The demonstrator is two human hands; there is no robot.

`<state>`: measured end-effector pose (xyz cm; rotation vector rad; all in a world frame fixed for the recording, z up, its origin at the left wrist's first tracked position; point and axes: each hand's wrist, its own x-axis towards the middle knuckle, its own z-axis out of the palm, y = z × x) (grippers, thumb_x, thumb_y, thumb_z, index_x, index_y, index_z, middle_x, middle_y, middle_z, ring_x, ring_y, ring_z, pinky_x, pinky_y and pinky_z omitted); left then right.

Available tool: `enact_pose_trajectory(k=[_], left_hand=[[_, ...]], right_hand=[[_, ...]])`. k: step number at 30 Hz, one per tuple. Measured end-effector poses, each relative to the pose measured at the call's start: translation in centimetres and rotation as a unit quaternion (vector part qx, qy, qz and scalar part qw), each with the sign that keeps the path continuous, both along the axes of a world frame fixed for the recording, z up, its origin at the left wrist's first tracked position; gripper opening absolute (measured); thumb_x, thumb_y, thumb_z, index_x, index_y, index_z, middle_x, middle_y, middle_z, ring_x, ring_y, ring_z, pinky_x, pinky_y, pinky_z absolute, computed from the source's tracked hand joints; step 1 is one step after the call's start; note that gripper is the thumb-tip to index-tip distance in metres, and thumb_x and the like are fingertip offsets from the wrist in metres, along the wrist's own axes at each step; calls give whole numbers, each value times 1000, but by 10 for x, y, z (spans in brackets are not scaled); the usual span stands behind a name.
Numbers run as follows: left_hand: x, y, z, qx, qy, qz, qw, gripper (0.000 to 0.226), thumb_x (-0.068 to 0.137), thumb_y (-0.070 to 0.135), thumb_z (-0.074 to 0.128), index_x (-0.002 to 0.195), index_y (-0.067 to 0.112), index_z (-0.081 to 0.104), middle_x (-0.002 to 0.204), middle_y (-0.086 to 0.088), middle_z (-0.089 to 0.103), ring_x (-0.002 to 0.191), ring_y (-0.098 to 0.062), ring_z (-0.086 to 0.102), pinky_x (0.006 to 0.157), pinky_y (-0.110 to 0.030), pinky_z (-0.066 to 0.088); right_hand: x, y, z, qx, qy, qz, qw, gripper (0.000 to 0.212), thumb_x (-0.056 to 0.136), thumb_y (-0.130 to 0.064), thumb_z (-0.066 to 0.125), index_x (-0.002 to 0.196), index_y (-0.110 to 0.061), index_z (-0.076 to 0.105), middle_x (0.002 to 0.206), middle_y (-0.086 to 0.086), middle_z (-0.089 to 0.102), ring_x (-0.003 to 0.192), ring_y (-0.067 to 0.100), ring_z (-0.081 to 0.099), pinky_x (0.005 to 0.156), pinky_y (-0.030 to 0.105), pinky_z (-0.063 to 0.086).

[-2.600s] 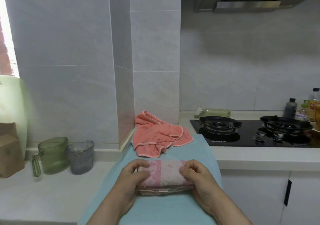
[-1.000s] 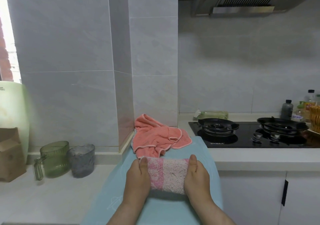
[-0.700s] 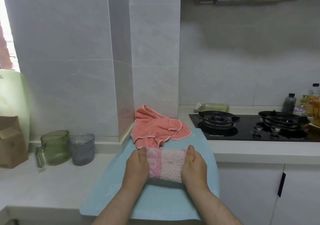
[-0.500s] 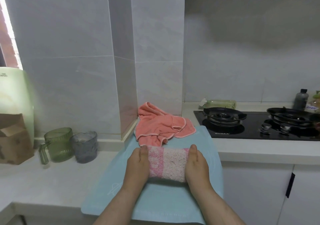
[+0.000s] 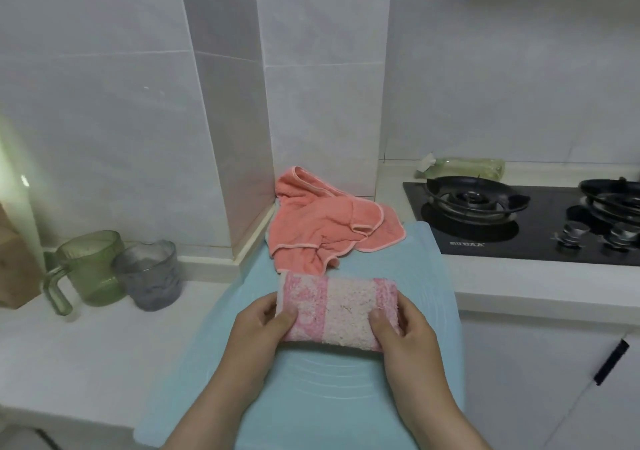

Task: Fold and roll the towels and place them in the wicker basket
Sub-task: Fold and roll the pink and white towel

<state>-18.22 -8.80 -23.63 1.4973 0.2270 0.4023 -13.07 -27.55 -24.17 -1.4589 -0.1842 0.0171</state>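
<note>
At both roll ends, fingers (image 5: pixel 285 314) of left hand (image 5: pixel 263 326) and right hand (image 5: pixel 403 328) clasp the rolled pink towel (image 5: pixel 341 309) over the blue mat (image 5: pixel 329 383). Soft, light, springy pile: likely to unroll unless gripped at both ends.

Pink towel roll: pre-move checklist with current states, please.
1. Left hand grips the left end of the pink towel roll: ok.
2. Right hand grips the right end: ok.
3. Roll closed, no loose flap on the visible side: ok; underside cannot tell.
4. Wicker basket located: not ok, none in view.
5. Green cup and grey cup out of the way: ok, both stand apart to the left of the roll.
6. Coral towel folded: not ok, it lies bunched at the far end of the blue mat.
</note>
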Motion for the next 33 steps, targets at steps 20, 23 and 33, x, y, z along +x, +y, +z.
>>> enact_pose_trajectory(k=[20,23,33], left_hand=[[4,12,142,-109,146,-68,981,28,66,27,76,93,19,78,100,-15,75,93,-31,71,96,-50,51],[10,4,176,-153,131,-98,975,45,62,21,77,104,6,70,106,-20,72,92,-33,70,92,-54,53],[51,-86,258,-229,86,-266,932,69,62,14,85,123,1,55,113,-21,69,96,-36,70,67,-42,60]], right_hand=[[-3,-32,161,9,209,62,976,33,87,9,60,109,-12,71,101,9,76,92,20,72,76,23,57],[-4,-38,205,75,220,69,970,28,84,7,61,108,-5,69,100,13,74,85,20,71,72,25,57],[-17,-124,289,125,174,-18,977,30,82,8,64,109,1,57,88,14,73,71,19,68,67,29,55]])
